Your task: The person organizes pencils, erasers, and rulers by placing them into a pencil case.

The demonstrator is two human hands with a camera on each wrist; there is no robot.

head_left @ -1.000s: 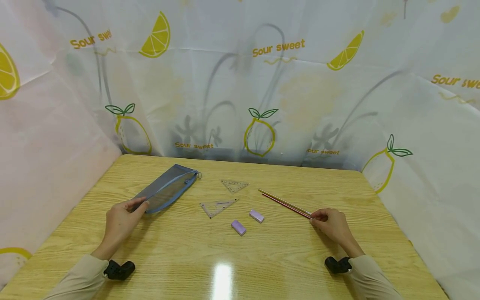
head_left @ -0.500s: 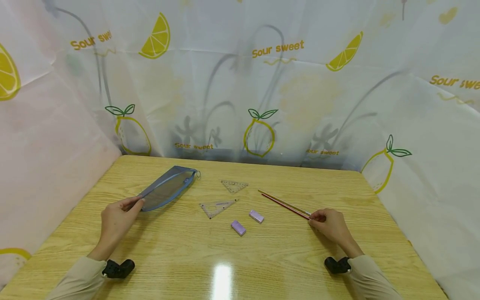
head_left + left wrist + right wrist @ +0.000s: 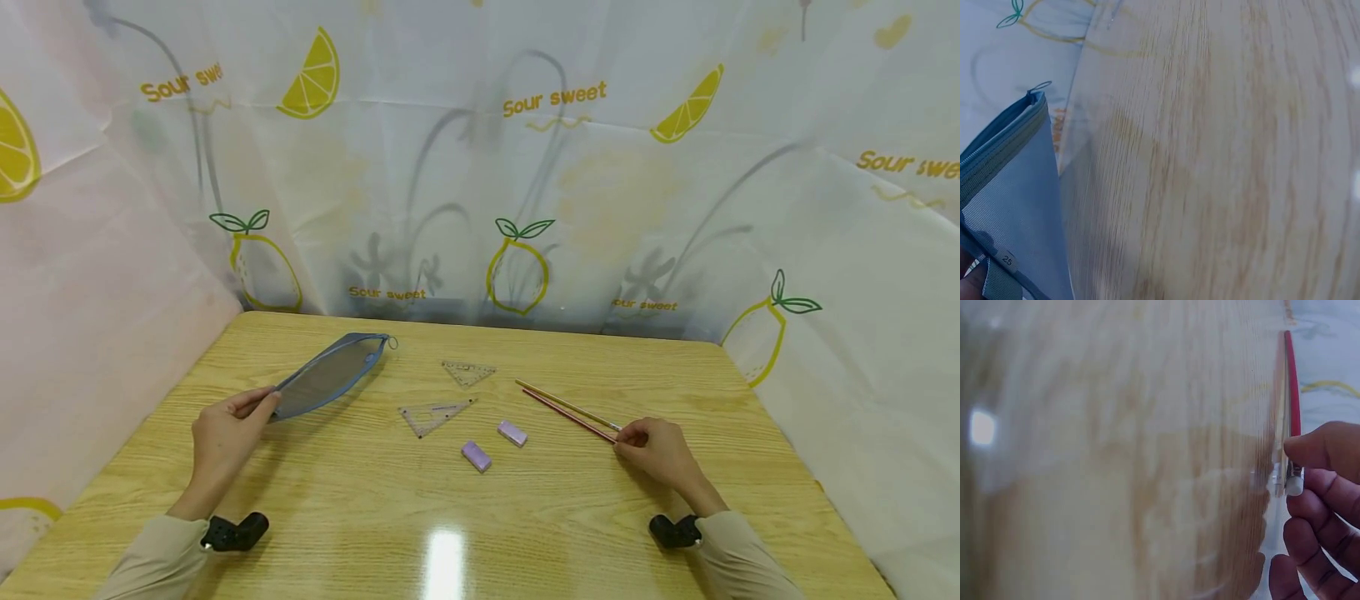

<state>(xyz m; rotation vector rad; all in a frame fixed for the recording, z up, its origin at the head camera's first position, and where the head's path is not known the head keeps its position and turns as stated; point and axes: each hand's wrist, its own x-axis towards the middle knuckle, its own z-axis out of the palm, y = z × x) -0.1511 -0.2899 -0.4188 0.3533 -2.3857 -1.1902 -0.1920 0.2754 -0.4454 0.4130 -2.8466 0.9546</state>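
In the head view my left hand (image 3: 228, 429) pinches the near end of a blue mesh zip pouch (image 3: 330, 379) at the left of the table. The left wrist view shows the pouch (image 3: 1022, 206) tilted up, with a zipper along its upper edge and a small "25" tag. My right hand (image 3: 660, 454) pinches the near end of a red pencil (image 3: 566, 414) between thumb and fingers. A white eraser (image 3: 1295, 485) tips that pencil in the right wrist view. Beside it lies a gold pencil (image 3: 566, 402), its near end close to the fingertips; contact is unclear.
Two clear set squares, one farther back (image 3: 468, 372) and one nearer (image 3: 437, 415), lie mid-table. Two purple-wrapped erasers, left (image 3: 476, 456) and right (image 3: 513, 432), lie in front of them. A lemon-print cloth (image 3: 420, 167) hangs behind the wooden table (image 3: 360, 517).
My left hand has drawn the pouch slightly left and tilted it up. The red pencil's near end has moved a little apart from the gold pencil, along with my right hand.
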